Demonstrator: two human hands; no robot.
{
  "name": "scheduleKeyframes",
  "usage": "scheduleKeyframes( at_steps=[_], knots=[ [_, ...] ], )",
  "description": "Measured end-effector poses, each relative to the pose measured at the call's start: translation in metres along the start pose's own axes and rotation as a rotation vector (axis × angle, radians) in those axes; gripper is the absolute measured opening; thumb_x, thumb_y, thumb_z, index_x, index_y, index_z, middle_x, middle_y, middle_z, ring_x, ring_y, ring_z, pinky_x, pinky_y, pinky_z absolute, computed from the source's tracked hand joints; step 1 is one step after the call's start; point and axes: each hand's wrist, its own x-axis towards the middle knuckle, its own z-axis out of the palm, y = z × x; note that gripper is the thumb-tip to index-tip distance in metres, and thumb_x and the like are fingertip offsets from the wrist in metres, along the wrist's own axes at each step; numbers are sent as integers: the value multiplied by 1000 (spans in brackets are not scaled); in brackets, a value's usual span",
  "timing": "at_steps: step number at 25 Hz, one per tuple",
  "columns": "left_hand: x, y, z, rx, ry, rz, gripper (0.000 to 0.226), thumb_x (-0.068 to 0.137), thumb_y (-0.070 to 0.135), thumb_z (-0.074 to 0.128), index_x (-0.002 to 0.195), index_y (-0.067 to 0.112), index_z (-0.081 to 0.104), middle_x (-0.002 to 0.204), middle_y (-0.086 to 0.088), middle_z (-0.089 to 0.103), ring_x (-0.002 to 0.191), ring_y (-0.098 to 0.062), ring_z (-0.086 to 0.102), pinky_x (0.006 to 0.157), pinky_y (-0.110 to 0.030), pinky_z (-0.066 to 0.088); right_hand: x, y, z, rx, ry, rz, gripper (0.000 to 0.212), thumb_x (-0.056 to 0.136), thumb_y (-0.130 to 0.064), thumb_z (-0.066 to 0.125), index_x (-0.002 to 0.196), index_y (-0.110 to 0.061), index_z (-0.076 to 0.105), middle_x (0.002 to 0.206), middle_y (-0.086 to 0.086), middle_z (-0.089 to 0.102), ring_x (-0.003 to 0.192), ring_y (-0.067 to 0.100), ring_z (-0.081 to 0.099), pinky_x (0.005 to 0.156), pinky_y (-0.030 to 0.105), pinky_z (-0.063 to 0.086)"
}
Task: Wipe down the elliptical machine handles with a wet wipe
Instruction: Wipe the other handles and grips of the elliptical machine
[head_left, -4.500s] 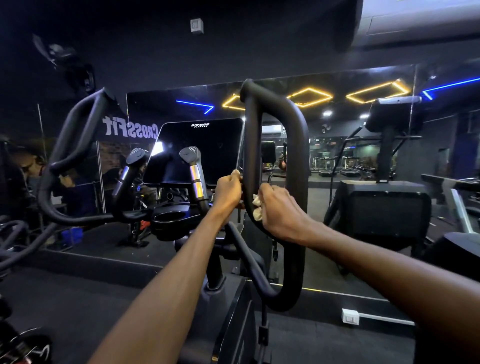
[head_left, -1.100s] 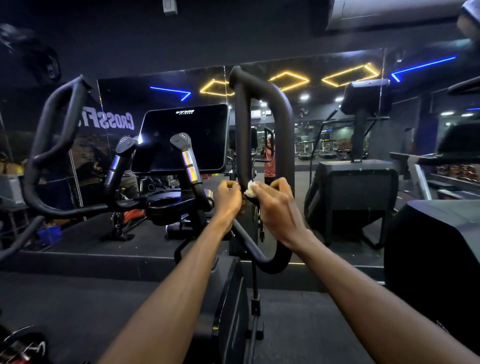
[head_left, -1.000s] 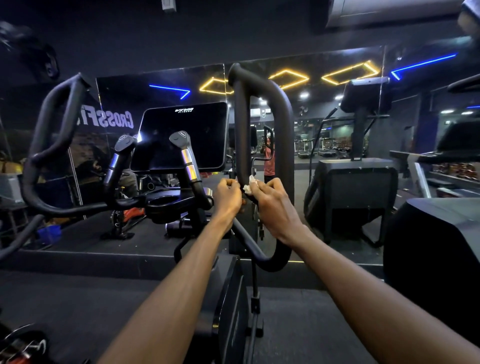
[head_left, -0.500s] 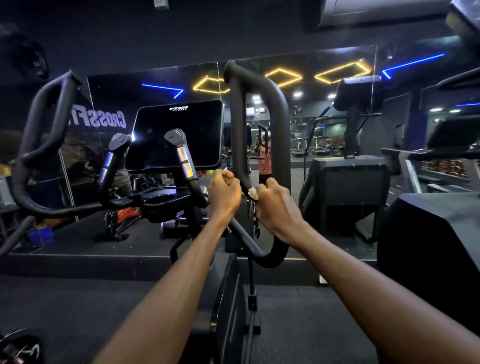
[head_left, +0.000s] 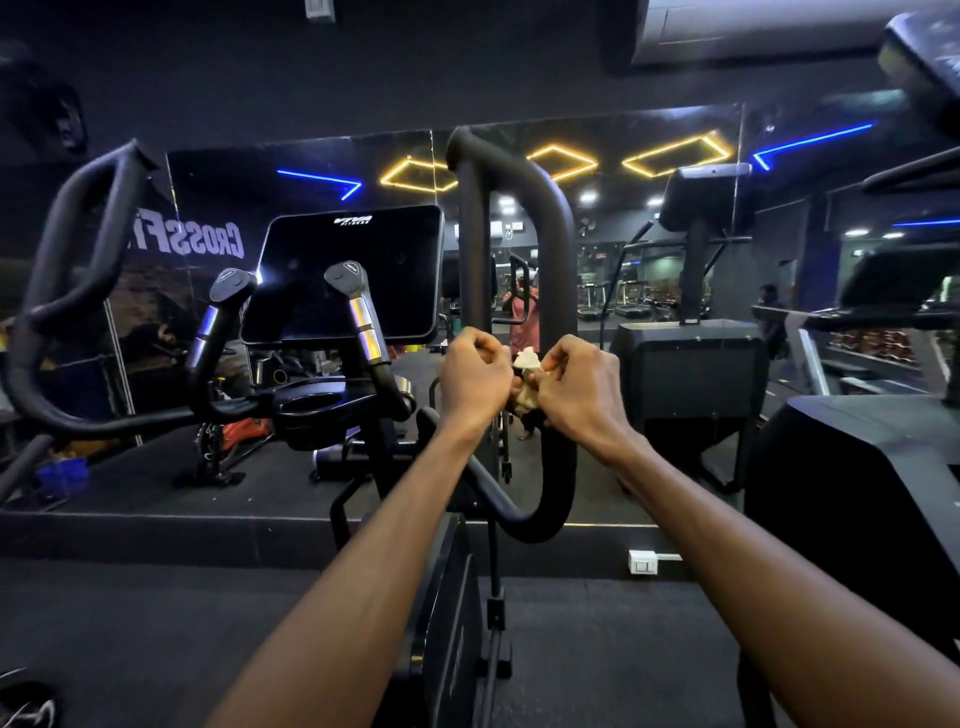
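- Hands meet at the centre of the frame, both raised in front of the looped right handle (head_left: 558, 291) of the elliptical machine.
- The left hand (head_left: 474, 383) sits just left of centre, fingers curled inward, and appears to pinch the near edge of the wet wipe (head_left: 525, 382); the contact itself is partly hidden behind its knuckles.
- The right hand (head_left: 582, 392) sits just right of centre, fingers and thumb curled round the wipe's other side.
- The wet wipe is a crumpled, pale wad held between the two hands, off the bar and just in front of the gap in the handle loop.
- The right handle is a tall black padded loop rising through the upper centre of the frame and curving back below the hands at lower centre.
- The looped left handle (head_left: 78, 249) stands at the left of the frame, well apart from both hands.
- Two short fixed grips (head_left: 363, 317) with silver sensor bands rise at centre left, in front of the dark console screen (head_left: 363, 260).
- A black cup holder (head_left: 317, 402) sits below the screen, left of the left hand.
- A wall mirror (head_left: 649, 249) fills the upper background, reflecting yellow hexagon lights (head_left: 675, 155), blue strip lights and reversed lettering at upper left.
- Another dark machine (head_left: 691, 358) stands at the right of the frame.
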Motion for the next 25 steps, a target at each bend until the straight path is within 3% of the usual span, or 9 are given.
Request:
scheduleKeyframes(
  at_steps=[2,5,8,12,13,15,19,21,25],
  knots=[
    [-9,10,10,123,-112,33,12,92,21,62,91,16,73,79,8,67,70,-6,61,56,-14,43,2,1,-6,19,1,6,4,79,-12,70,78,-14,67,71,4,68,69,21,67,65,40,58],
    [-13,15,26,26,-166,-63,21,95,20,57,87,14,75,80,1,71,75,-14,65,64,-27,52,7,-1,-22,70,-39,74,9,79,-12,69,88,-14,68,71,-1,69,71,15,67,67,29,54],
    [-15,19,41,-66,-145,-168,23,96,15,53,82,12,72,83,-5,71,75,-18,64,57,-23,47,20,-2,-32,241,31,201,14,78,-4,64,89,-12,63,73,6,72,60,18,71,61,33,61],
    [-2,33,52,-181,-61,-220,28,96,4,47,108,9,71,100,-3,69,85,-13,65,64,-18,52,35,-2,-34,398,36,340,16,85,4,55,97,-6,59,80,15,71,50,16,69,47,27,55],
    [5,34,52,-256,-38,-220,30,97,4,46,115,11,70,106,-1,70,91,-12,66,73,-19,56,36,-3,-34,423,40,353,16,86,4,54,97,-6,59,82,15,70,49,15,68,47,27,55],
    [12,31,55,-320,-23,-176,32,100,9,45,125,13,65,116,1,69,104,-15,65,90,-27,54,40,-2,-34,451,46,358,16,87,4,53,98,-6,58,84,14,69,51,14,66,50,29,56],
    [-4,28,64,-163,-57,-83,38,105,17,31,137,16,52,119,-3,65,107,-20,61,88,-28,48,51,6,-36,446,25,326,17,87,2,53,92,-13,59,99,13,70,76,22,71,63,35,61],
    [10,38,68,-274,3,-137,36,104,15,34,131,17,58,116,-3,67,104,-18,62,90,-28,50,60,8,-34,450,19,342,21,84,1,53,87,-19,59,111,12,69,97,29,71,77,43,61],
    [40,59,68,-454,98,-174,30,104,20,41,128,14,57,115,-5,67,105,-19,64,92,-31,51,81,12,-30,426,7,353,20,71,-13,51,85,-24,60,91,6,71,88,29,70,79,54,59]
  ],
)
